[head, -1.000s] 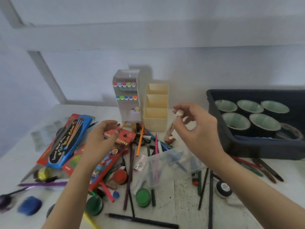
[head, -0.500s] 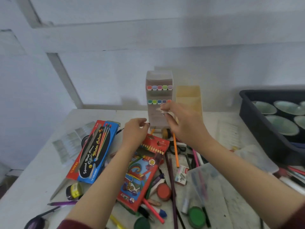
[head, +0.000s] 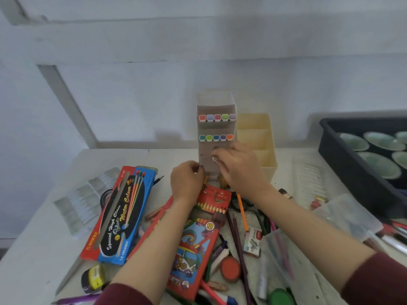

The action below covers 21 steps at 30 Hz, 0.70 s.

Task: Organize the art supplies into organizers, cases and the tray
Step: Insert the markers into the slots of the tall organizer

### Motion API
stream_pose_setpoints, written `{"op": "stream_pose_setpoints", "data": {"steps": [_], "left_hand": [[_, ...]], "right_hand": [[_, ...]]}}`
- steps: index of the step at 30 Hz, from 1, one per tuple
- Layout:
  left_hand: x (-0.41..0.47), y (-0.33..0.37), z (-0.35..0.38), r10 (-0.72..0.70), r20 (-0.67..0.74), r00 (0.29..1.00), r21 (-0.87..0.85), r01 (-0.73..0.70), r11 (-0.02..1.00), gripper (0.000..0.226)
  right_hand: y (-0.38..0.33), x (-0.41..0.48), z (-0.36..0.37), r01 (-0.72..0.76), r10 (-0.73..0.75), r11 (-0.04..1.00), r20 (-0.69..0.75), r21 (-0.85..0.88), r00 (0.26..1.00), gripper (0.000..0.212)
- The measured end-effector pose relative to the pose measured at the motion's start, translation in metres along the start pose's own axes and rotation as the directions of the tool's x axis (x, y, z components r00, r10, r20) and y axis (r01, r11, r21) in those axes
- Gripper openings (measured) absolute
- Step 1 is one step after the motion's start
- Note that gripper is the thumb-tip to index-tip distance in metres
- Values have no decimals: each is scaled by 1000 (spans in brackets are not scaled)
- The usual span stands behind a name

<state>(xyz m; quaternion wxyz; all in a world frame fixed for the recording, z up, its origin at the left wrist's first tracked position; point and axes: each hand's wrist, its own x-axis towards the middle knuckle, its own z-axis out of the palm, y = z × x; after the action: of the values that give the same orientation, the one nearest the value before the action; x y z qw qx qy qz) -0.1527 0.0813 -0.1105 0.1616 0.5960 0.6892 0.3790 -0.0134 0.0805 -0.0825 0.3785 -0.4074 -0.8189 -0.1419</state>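
Head view: a marker (head: 214,159) is pinched in the right hand (head: 237,170) at the third row of the white organizer (head: 217,106).
Its two upper rows are filled. The cream organizer (head: 256,137) beside it appears empty, and round pots (head: 378,139) are set in the dark tray (head: 330,148). The left hand (head: 187,181) is curled at the organizer's base; whether anything is held cannot be told. Much is judged left: pencils (head: 241,210), paint pots (head: 230,268) and a blue pencil box (head: 123,214) are scattered over the white counter (head: 39,256), backed by a pale wall (head: 132,95).
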Motion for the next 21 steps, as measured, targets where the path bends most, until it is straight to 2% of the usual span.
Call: {"op": "stream_pose_setpoints", "data": {"steps": [7,14,21], "left_hand": [[-1,-4,4,26,-33,999,-9,-26,1000,27],[-1,-5,7,44,-47,998,-31,-45,998,26],[-2,-4,5,51,-45,998,-20,-52,998,26]], "right_hand": [[1,4,6,-41,41,999,18,-21,999,10],[2,3,12,-81,82,997,95,-12,992,2],[0,-1,16,-164,159,986,116,36,980,13]]}}
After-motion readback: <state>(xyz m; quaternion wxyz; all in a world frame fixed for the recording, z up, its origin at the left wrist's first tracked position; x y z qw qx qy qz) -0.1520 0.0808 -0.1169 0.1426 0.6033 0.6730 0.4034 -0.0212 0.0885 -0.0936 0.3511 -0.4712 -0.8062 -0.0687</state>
